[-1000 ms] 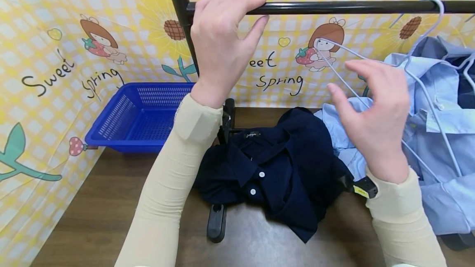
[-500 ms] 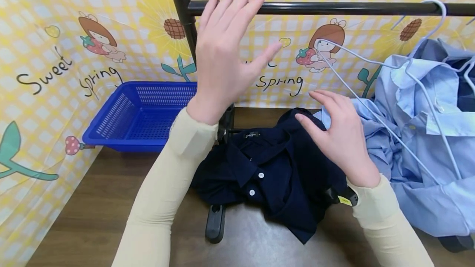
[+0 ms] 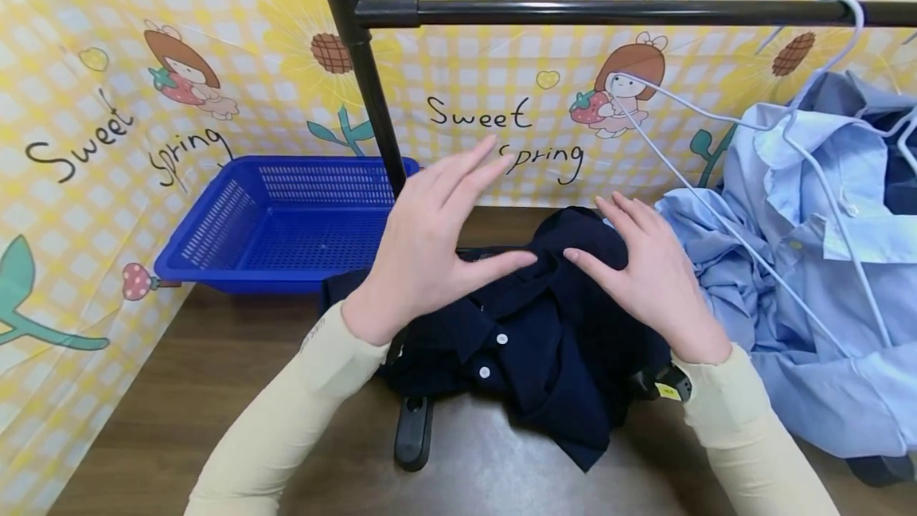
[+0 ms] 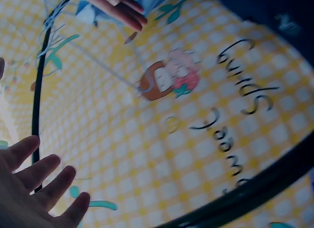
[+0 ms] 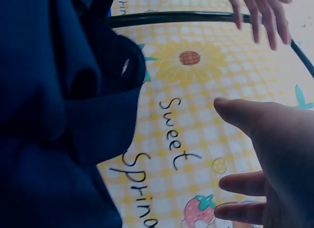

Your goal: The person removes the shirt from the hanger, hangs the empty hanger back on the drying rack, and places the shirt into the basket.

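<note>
A dark navy shirt (image 3: 530,357) with white buttons lies crumpled on the brown table. Over its left part hovers my left hand (image 3: 430,241), fingers extended and thumb spread, holding nothing. Above the shirt's right part is my right hand (image 3: 652,273), also empty, with its thumb apart from the fingers. In the left wrist view, the spread fingers of my left hand (image 4: 41,189) show at the lower left. The right wrist view has the shirt (image 5: 64,110) filling its left side and my right hand (image 5: 274,154) at the right, apart from the cloth.
A black rack bar (image 3: 609,13) runs across the top. Light blue shirts (image 3: 817,277) are at the right, near a white wire hanger (image 3: 831,166) hooked on the bar. A blue basket (image 3: 286,281) stands at the back left. The rack's black foot (image 3: 413,432) protrudes below the shirt.
My left hand has let go of the rack bar and come down over the navy shirt. My right hand has moved left, away from the hanger, to above the shirt.
</note>
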### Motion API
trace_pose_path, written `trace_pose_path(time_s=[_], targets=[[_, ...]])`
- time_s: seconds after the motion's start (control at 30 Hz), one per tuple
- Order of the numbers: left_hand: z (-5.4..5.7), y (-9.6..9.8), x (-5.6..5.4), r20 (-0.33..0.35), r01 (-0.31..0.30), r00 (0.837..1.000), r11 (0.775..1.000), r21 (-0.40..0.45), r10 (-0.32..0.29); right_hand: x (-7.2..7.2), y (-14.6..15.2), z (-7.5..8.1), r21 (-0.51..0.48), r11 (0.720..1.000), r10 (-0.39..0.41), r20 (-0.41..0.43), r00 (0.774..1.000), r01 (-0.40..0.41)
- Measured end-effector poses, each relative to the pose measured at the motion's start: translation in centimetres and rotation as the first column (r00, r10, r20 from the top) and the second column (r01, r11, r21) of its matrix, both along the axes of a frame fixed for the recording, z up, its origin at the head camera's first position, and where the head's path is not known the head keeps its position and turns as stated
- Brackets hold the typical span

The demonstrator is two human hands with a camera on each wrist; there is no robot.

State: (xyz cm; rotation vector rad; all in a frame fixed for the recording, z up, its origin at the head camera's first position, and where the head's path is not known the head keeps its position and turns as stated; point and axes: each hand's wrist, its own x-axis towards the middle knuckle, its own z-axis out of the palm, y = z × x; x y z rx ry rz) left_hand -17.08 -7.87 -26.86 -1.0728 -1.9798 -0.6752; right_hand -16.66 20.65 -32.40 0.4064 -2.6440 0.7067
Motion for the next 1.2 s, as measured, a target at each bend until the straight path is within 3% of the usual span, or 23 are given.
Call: trace_pose_path(time_s=[0.13, 0.2, 0.23, 0.3, 0.43, 0.5, 0.57, 0.67, 0.77, 0.83, 1.03, 1.2], targets=[[-2.4, -0.6, 0.8, 0.12, -0.039, 0.992, 0.995, -0.087, 0.05, -0.2, 0.5, -0.8, 0.058, 0.998, -0.029, 0.136, 0.99, 0.021], [-3.5, -0.8, 1.5, 0.207, -0.088, 0.972, 0.987, -0.135, 0.115, -0.4, 0.7, -1.2, 0.082, 0.996, -0.039, 0.207, 0.978, 0.023], [-4.1, -0.9, 1.8, 0.26, -0.118, 0.953, 0.98, -0.163, 0.158, -0.4, 0.8, -1.4, 0.092, 0.996, -0.042, 0.238, 0.97, 0.021], [-5.2, -0.9, 2.7, 0.364, -0.184, 0.894, 0.955, -0.233, 0.261, -0.5, 1.0, -1.9, 0.11, 0.994, -0.044, 0.293, 0.955, 0.012], [-7.2, -1.0, 3.9, 0.52, -0.262, 0.729, 0.884, -0.389, 0.445, -0.8, 1.4, -3.1, 0.119, 0.993, -0.037, 0.376, 0.926, -0.009], [-8.1, -1.2, 4.3, 0.555, -0.264, 0.663, 0.85, -0.455, 0.503, -0.9, 1.6, -3.8, 0.107, 0.994, -0.026, 0.41, 0.912, -0.02], [-8.9, -1.4, 4.5, 0.584, -0.257, 0.61, 0.831, -0.493, 0.535, -1.1, 1.8, -4.6, 0.094, 0.995, -0.01, 0.444, 0.896, -0.035], [-10.2, -1.5, 4.5, 0.605, -0.24, 0.565, 0.813, -0.53, 0.561, -1.3, 1.8, -5.7, 0.075, 0.995, 0.015, 0.497, 0.868, -0.061], [-11.2, -1.6, 4.3, 0.609, -0.226, 0.548, 0.802, -0.552, 0.574, -1.6, 1.7, -6.7, 0.063, 0.994, 0.041, 0.543, 0.839, -0.089], [-11.8, -1.7, 4.1, 0.603, -0.214, 0.558, 0.801, -0.559, 0.57, -1.7, 1.5, -7.3, 0.055, 0.993, 0.055, 0.565, 0.824, -0.104], [-12.4, -1.9, 3.7, 0.585, -0.138, 0.611, 0.8, -0.584, 0.533, -1.9, 0.5, -9.0, 0.079, 0.988, 0.061, 0.589, 0.806, -0.132], [-12.8, -2.4, 3.6, 0.522, -0.105, 0.691, 0.784, -0.612, 0.5, -1.9, -0.4, -9.5, 0.1, 0.983, 0.071, 0.55, 0.832, -0.151]])
